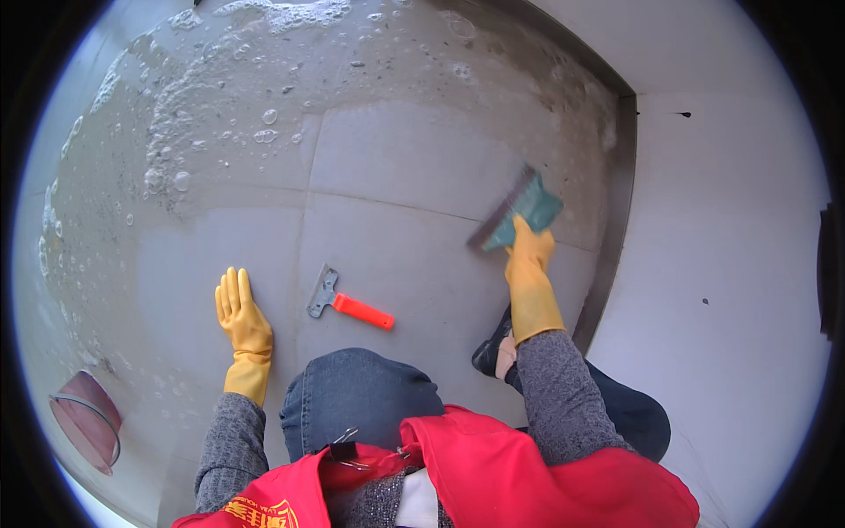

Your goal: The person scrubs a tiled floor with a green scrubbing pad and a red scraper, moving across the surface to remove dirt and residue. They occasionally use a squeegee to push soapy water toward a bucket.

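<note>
My right hand (531, 244), in a yellow rubber glove, grips a green scrubbing brush (528, 208) with dark bristles, blurred at its edges. The brush is at the tiled floor on the right side. My left hand (243, 317), also gloved in yellow, rests palm down on the floor at the left with its fingers extended; nothing is in it. Between my hands a scraper (363, 311) with a metal head and an orange-red handle lies on the grey floor tiles (389, 257).
Dirty soapy water (218, 99) with foam and bubbles covers the floor ahead and to the left. A reddish bucket (86, 419) stands at the lower left. A dark metal baseboard (622, 165) and a white wall (719, 198) bound the right side.
</note>
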Demonstrator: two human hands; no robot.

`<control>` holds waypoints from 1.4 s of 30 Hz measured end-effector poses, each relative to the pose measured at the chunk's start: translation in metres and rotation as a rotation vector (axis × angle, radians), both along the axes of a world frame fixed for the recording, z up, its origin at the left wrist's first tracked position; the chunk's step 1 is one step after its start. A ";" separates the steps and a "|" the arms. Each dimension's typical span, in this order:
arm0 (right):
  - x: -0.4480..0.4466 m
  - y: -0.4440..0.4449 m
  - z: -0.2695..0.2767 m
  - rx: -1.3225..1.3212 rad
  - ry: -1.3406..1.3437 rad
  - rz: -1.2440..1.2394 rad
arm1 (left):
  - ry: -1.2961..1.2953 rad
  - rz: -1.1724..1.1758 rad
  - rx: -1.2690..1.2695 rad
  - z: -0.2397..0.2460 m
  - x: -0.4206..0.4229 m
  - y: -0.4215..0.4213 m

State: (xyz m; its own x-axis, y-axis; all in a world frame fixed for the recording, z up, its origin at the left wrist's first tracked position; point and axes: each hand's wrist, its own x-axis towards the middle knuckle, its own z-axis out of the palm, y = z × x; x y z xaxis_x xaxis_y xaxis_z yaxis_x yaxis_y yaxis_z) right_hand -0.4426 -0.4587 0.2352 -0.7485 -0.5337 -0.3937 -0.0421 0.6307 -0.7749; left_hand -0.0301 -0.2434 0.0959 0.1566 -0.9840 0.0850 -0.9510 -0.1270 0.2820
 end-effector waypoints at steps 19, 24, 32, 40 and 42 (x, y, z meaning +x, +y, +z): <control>-0.005 0.090 -0.055 0.221 0.938 1.024 | -0.044 -0.031 0.014 -0.009 0.003 0.005; -0.086 0.025 -0.029 0.593 0.748 0.684 | 0.015 -0.043 0.082 0.014 -0.005 -0.005; -0.051 0.079 -0.022 0.820 0.640 0.864 | 0.135 -0.712 0.488 0.062 -0.119 -0.019; -0.253 -0.046 0.002 0.729 0.846 0.703 | 0.034 -0.964 0.463 0.072 -0.137 -0.068; -0.263 -0.065 0.040 0.727 0.861 0.931 | 0.040 -0.983 0.341 0.085 -0.133 -0.096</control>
